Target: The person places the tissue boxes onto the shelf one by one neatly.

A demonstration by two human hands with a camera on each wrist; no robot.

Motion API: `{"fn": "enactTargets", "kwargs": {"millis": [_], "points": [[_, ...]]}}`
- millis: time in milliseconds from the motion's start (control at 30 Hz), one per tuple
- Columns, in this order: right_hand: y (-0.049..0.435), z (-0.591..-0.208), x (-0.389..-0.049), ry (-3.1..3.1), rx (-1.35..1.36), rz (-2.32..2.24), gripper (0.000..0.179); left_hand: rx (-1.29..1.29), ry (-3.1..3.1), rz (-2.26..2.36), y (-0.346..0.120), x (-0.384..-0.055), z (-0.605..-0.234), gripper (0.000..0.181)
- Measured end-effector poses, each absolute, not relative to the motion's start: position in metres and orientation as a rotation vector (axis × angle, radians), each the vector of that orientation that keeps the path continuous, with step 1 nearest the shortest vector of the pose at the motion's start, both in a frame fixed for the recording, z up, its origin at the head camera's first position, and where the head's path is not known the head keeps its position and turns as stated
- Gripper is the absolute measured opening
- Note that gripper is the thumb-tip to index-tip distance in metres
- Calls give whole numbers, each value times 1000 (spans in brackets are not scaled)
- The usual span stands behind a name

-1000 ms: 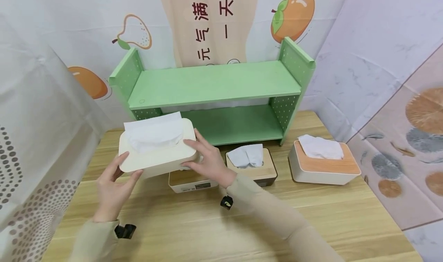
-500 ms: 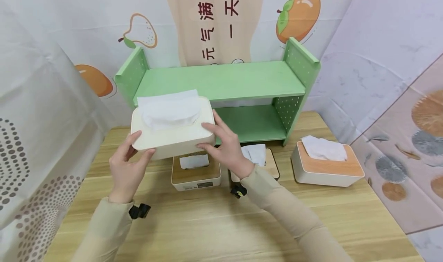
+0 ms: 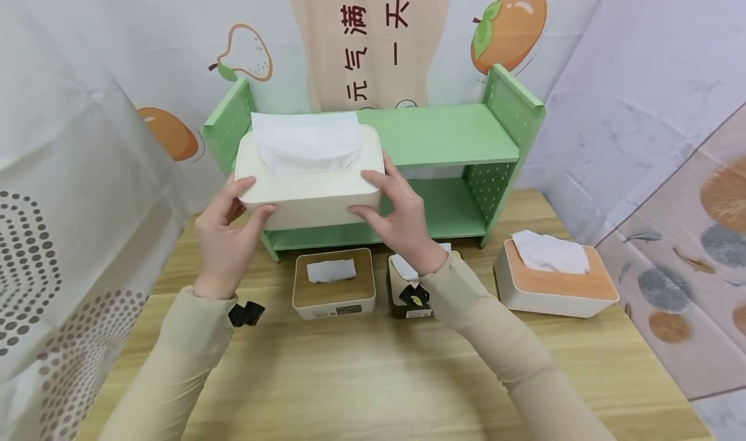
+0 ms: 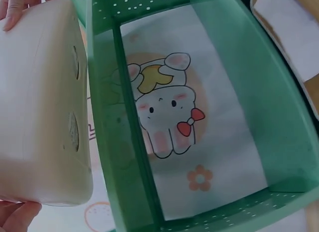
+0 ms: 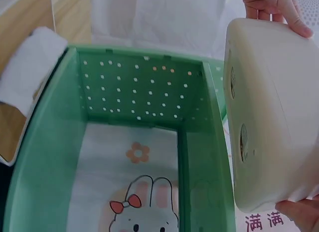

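A cream tissue box (image 3: 311, 211) with white tissue (image 3: 309, 140) sticking up from its top is held up in front of the green two-tier shelf (image 3: 451, 133), overlapping the upper board's left half. My left hand (image 3: 224, 234) grips its left end, thumb on the front side and fingers at the corner. On the right end, my right hand (image 3: 402, 214) does the same. Both wrist views show the cream box (image 4: 45, 107) beside the shelf's green frame (image 5: 217, 142), its underside carrying two small oval recesses.
Below the shelf, on the wooden table (image 3: 350, 383), stand a white tissue box with a brown wood lid (image 3: 332, 292) and a dark one (image 3: 402, 308) partly behind my right wrist. Farther right sits a white tissue box with an orange-brown lid (image 3: 559, 285). Patterned cloth (image 3: 134, 33) hangs behind.
Both hands have raised the cream tissue box and carried it rightward and toward the shelf, from low at the left to the upper board's height. The brown-lidded box beneath has come into full view.
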State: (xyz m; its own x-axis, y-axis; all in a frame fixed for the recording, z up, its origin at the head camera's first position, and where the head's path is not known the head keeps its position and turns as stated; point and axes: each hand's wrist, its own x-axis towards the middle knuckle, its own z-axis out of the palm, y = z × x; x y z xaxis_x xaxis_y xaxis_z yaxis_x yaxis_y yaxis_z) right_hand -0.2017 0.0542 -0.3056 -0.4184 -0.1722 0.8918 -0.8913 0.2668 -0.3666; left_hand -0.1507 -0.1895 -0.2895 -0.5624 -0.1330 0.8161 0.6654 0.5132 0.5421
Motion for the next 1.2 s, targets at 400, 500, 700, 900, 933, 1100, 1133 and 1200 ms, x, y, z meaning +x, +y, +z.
{"fn": "enactTargets", "kwargs": {"millis": [400, 500, 700, 900, 933, 1100, 1133, 1200], "points": [[58, -292, -218, -1867, 894, 1122, 46, -422, -1977, -1175, -183, -178, -281, 40], [58, -284, -221, -1929, 883, 1125, 45, -365, -2040, -1188, -183, -181, -277, 41], [58, -272, -227, -2056, 837, 1157, 45, -322, -2102, -1246, -184, -191, -267, 42], [55, -267, -233, -2148, 784, 1212, 47, -299, -2104, -1343, -186, -199, -261, 42], [55, -267, -234, -2160, 777, 1211, 47, -297, -2101, -1345, -186, -201, -260, 42], [51, -262, -241, -2211, 756, 1193, 48, -269, -2108, -1351, -190, -208, -256, 41], [51, -261, -242, -2223, 753, 1193, 49, -258, -2114, -1354, -191, -210, -254, 41], [49, -258, -246, -2248, 744, 1196, 50, -237, -2134, -1360, -192, -215, -251, 41]]}}
